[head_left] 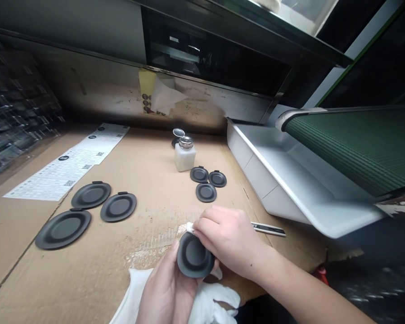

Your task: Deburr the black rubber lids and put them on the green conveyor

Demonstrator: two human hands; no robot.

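Note:
My left hand (170,285) is closed around a round black plastic lid (195,255), its dished face turned up towards me. Pinched in the fingers of my right hand (227,236) is a bit of white cloth (190,227), pressed at the lid's far edge. Under my hands lies a white glove (212,302), partly covered. Farther off to the right are three like lids (206,192) close together. Three more black lids (63,228) lie on the left, each with a small tab on its rim.
A white pump bottle (185,156) with its metal cap up stands at the back. A box cutter (269,229) lies right of my hand. Printed sheets (64,168), a white plastic tray (270,198), and a green conveyor belt (354,144) surround the cardboard-covered bench (162,189).

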